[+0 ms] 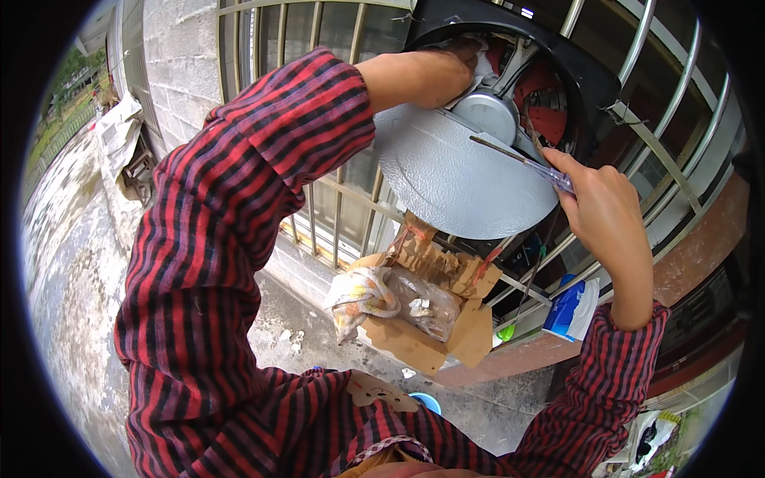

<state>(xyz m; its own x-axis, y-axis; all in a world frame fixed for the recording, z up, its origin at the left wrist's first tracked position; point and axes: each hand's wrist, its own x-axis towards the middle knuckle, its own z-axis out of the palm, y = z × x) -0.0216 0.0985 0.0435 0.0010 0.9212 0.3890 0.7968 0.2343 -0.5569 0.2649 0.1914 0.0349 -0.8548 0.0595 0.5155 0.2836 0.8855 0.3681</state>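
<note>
An exhaust fan with a round black housing, red blades and a grey motor is set among the window bars. Its round silver flap tilts down in front of the lower opening. My left hand reaches inside the housing at the upper left, closed on a crumpled white tissue; its fingertips are partly hidden. In my right hand, at the fan's lower right, is a screwdriver with a clear purplish handle. Its dark shaft points left across the flap.
Metal window bars surround the fan. Below hangs or stands an open cardboard box with plastic wrapping, and a patterned cloth lies over its edge. A blue-and-white packet rests by the bars. A blue basin is on the ground.
</note>
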